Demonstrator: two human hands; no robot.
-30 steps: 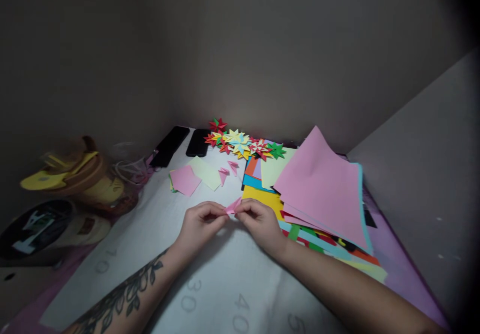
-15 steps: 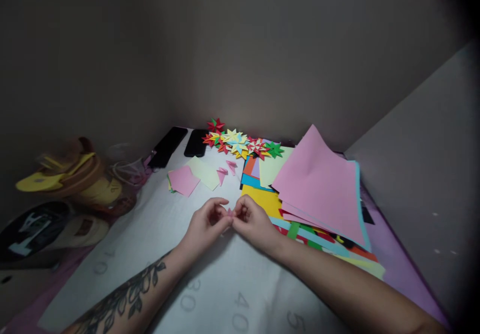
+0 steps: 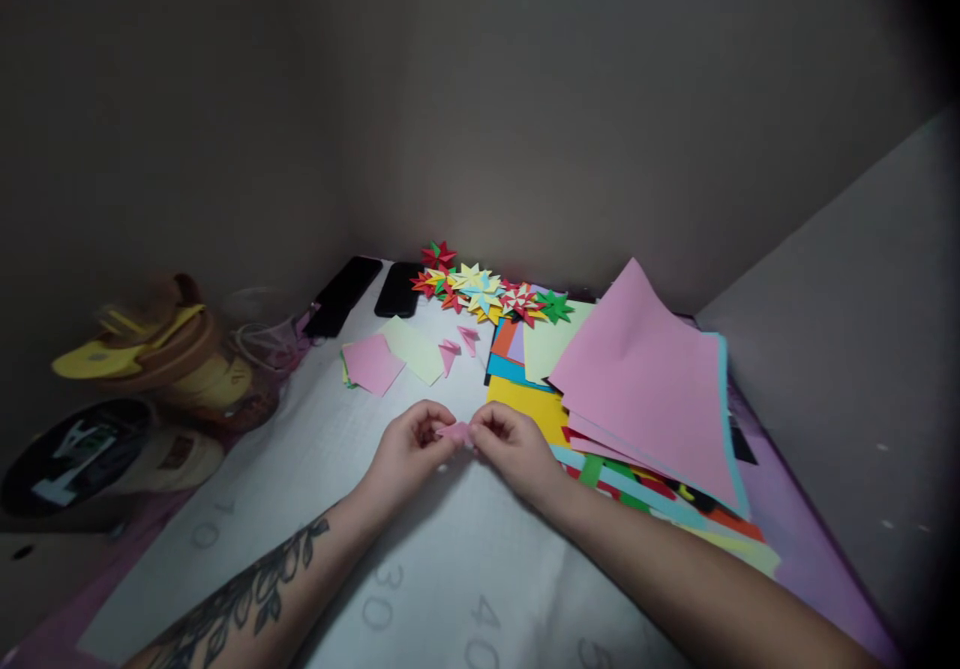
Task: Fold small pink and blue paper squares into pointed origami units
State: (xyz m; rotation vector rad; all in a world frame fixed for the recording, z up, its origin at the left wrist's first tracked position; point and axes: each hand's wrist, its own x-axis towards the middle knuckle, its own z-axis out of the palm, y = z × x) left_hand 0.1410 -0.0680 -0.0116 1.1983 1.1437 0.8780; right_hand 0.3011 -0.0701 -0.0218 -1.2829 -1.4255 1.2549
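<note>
Between both hands is a small piece of folded pink paper [image 3: 454,432], held above the white mat [image 3: 315,469]. My left hand [image 3: 411,446] pinches its left side with thumb and fingertips. On its right end, my right hand [image 3: 514,452] has its fingers closed too. Fingers hide part of the folds. Just beyond the hands lie two small folded pink pieces [image 3: 458,349]. To their left are a pink paper square [image 3: 373,364] and a pale green sheet [image 3: 417,351].
Several colourful folded paper stars [image 3: 480,289] line the back near two black phones [image 3: 398,290]. At right, large pink sheets [image 3: 645,379] top a pile of coloured paper. A tumbler with a yellow-and-brown lid [image 3: 161,354] and a dark round-topped container [image 3: 79,457] stand left.
The pink paper has turned between my fingers and shows a wider, flatter face. Both hands still grip it in nearly the same place; the view has shifted slightly.
</note>
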